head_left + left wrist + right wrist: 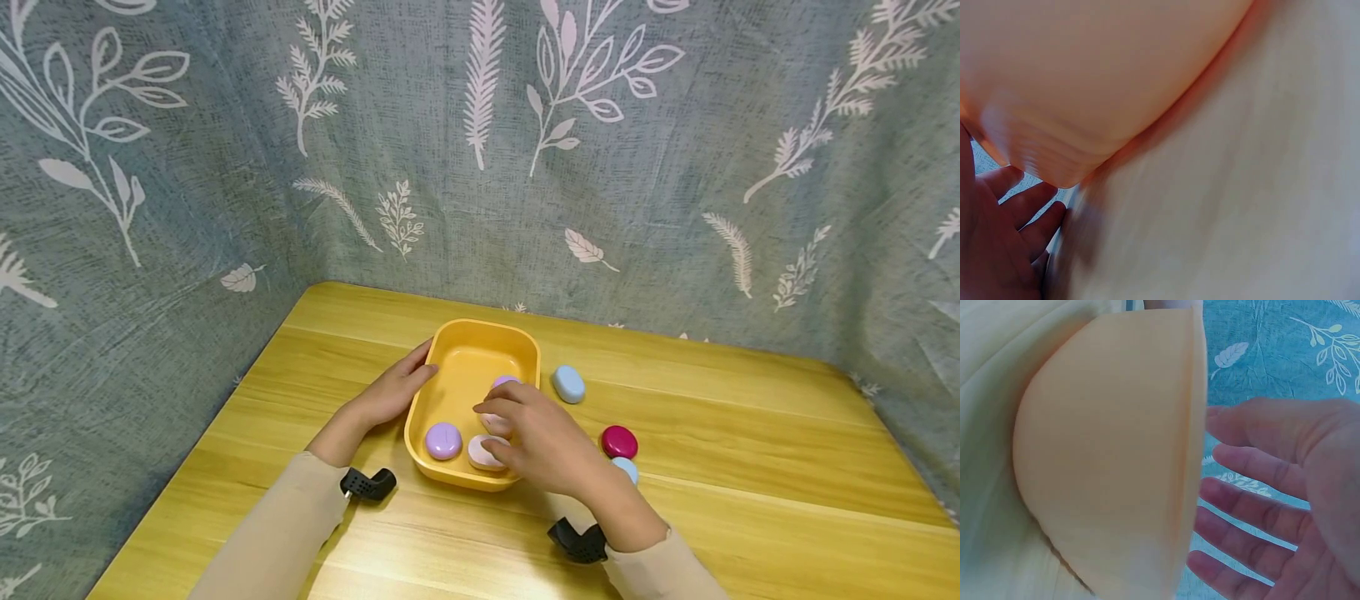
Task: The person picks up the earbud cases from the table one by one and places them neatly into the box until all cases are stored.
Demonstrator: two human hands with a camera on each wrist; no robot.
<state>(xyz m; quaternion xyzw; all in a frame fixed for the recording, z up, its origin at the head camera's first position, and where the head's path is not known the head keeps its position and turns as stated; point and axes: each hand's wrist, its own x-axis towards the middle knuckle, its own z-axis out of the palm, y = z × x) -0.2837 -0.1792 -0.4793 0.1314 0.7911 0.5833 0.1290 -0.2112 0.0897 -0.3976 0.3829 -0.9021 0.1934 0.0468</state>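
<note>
A yellow plastic box [456,477] stands on the table, tilt not apparent. My left hand [392,393] holds its left side, thumb over the rim and fingers [1034,203] along the outer wall. Over the box's right side hangs my right hand [543,433], its fingers [1254,506] spread and loosely bent. Beneath these fingers lie two pale pink rounded pieces [483,454], like small soaps, partly hidden. One lilac piece [444,441] lies at the near left inside the box. Another lilac piece [506,381] shows behind the right hand. The right fingertips are hidden behind the rim in the right wrist view.
Right of the box, a light blue oval piece [568,384] and a magenta round piece [619,442] lie on the wooden table [750,467]. A second light blue piece [626,469] is partly covered by the right forearm. A patterned curtain [450,208] stands behind the table.
</note>
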